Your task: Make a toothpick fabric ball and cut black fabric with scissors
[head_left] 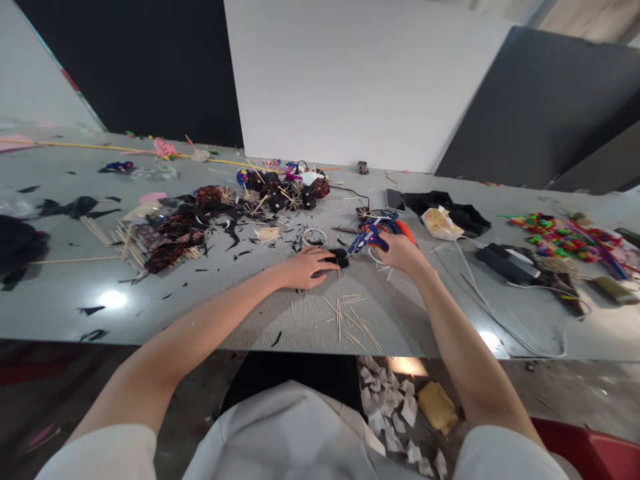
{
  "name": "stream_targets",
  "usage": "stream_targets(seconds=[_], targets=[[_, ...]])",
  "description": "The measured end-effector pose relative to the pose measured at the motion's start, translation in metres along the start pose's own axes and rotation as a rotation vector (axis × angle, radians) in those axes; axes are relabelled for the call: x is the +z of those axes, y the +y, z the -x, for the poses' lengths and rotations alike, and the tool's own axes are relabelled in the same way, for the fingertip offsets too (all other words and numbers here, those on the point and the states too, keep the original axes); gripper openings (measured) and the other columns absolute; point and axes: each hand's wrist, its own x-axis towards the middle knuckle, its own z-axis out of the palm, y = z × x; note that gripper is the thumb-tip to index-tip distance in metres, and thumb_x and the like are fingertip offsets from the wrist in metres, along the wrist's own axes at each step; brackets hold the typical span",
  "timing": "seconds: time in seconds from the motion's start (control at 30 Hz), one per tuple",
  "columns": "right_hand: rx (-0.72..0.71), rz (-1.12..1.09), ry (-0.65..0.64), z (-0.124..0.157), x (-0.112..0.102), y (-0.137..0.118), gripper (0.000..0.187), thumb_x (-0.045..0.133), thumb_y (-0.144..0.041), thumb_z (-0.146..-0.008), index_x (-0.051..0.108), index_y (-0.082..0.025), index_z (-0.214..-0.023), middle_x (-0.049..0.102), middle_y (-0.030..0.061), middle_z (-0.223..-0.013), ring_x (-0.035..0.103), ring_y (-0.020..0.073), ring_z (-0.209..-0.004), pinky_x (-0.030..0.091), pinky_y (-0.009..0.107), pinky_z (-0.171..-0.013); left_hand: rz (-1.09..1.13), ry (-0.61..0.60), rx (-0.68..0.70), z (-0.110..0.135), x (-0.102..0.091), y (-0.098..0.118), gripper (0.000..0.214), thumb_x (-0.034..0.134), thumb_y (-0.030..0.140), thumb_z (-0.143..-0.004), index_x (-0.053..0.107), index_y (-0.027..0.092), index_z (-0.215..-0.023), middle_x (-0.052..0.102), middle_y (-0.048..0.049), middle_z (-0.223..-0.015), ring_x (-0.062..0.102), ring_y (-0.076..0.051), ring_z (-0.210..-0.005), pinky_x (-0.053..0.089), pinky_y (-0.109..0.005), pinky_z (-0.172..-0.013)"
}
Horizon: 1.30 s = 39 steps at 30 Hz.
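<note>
My right hand [400,252] is wrapped round the handle of a blue hot glue gun [367,237]. The gun's nozzle points left and down, close to a small black piece [340,257] on the table. My left hand [307,267] rests over that piece, its fingers bent and pressed against it; the exact grip is partly hidden. Just behind the left hand lies a white ring [315,237]. Orange-handled scissors [405,231] sit behind the glue gun. Several thin wooden sticks [353,323] are scattered in front of my hands.
Dark fabric bundles and stick-covered balls [280,193] spread across the back. Loose sticks [133,247] and black scraps lie left. At right are black cloth [450,210], a power bank [507,263] with white cable, and colourful trimmings [555,230]. White panels [360,80] stand behind.
</note>
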Motion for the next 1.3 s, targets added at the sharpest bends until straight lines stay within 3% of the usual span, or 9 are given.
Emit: stream_targets(seconds=[1.1, 1.3], targets=[[0.055, 0.041, -0.061, 0.0, -0.009, 0.0, 0.03, 0.052, -0.04, -0.097, 0.067, -0.016, -0.109, 0.077, 0.0177, -0.103, 0.069, 0.0306, -0.086, 0.043, 0.035, -0.074, -0.013, 0.007, 0.009, 0.0, -0.001, 0.001, 0.047, 0.04, 0.038, -0.106, 0.05, 0.039, -0.153, 0.039, -0.0004, -0.165, 0.034, -0.029, -0.153, 0.025, -0.052, -0.126], [0.148, 0.034, -0.068, 0.006, -0.016, 0.027, 0.029, 0.056, -0.041, -0.093, 0.069, -0.017, -0.106, 0.076, 0.0167, -0.095, 0.068, 0.0313, -0.084, 0.043, 0.036, -0.073, -0.003, 0.005, 0.002, 0.0, -0.001, 0.0, 0.048, 0.041, 0.039, -0.106, 0.05, 0.04, -0.152, 0.039, 0.0011, -0.166, 0.033, -0.03, -0.153, 0.024, -0.052, -0.126]])
